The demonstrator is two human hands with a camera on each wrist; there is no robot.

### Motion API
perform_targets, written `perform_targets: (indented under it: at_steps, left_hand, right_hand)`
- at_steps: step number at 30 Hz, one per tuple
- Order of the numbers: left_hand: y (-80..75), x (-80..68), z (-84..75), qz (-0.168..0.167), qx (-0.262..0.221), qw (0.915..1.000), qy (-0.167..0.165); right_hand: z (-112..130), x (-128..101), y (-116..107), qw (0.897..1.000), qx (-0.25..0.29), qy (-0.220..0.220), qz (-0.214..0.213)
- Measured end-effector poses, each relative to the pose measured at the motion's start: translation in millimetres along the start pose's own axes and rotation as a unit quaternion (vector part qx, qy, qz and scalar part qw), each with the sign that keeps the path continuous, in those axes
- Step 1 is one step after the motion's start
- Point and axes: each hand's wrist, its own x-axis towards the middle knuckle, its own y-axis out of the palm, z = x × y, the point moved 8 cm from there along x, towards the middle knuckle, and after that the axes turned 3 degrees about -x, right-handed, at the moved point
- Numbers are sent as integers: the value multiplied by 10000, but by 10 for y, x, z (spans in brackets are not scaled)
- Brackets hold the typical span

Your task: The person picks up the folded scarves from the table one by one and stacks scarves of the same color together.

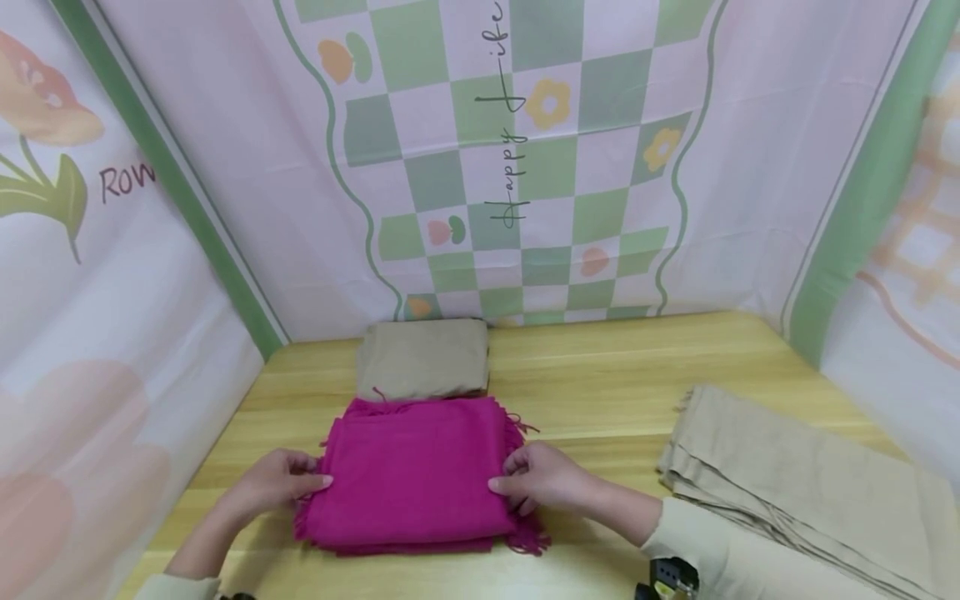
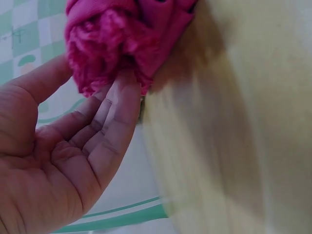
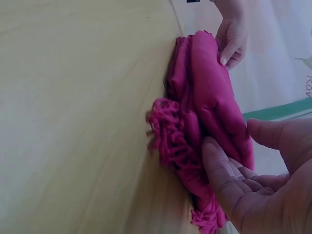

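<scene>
A folded magenta scarf (image 1: 420,471) with fringed ends lies in several layers on the wooden table. At its left side my left hand (image 1: 273,483) pinches the fringed edge, thumb on top and fingers underneath. My right hand (image 1: 543,479) grips the opposite side the same way. In the left wrist view, the bunched fringe (image 2: 105,53) sits between the thumb and fingers of the left hand (image 2: 63,151). The right wrist view has the right hand (image 3: 263,175) with fingertips tucked against the folded layers (image 3: 214,92), and loose fringe (image 3: 168,129) hanging beside them.
Just behind the scarf lies a folded beige cloth (image 1: 423,358). Another larger beige folded cloth (image 1: 810,492) is at the right, close to my right forearm. Printed fabric curtains (image 1: 517,167) enclose the table (image 1: 600,367) at the back and sides.
</scene>
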Motion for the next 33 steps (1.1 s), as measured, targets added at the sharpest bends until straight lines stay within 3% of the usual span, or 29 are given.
perform_targets:
  at_steps: [12, 19, 26, 33]
  left_hand:
    - [-200, 29, -246, -599, 427, 9973, 81]
    - [-283, 75, -478, -1038, 839, 9902, 399]
    - [-93, 263, -778, -1164, 1355, 9778, 1095]
    - [240, 470, -1114, -1076, 1303, 9696, 1767]
  right_hand:
    - [82, -31, -244, 9987, -439, -180, -162]
    - [154, -99, -466, 9960, -699, -411, -379]
    - [231, -201, -703, 9912, -962, -531, -737]
    - [252, -315, -955, 9837, -1315, -392, -1159]
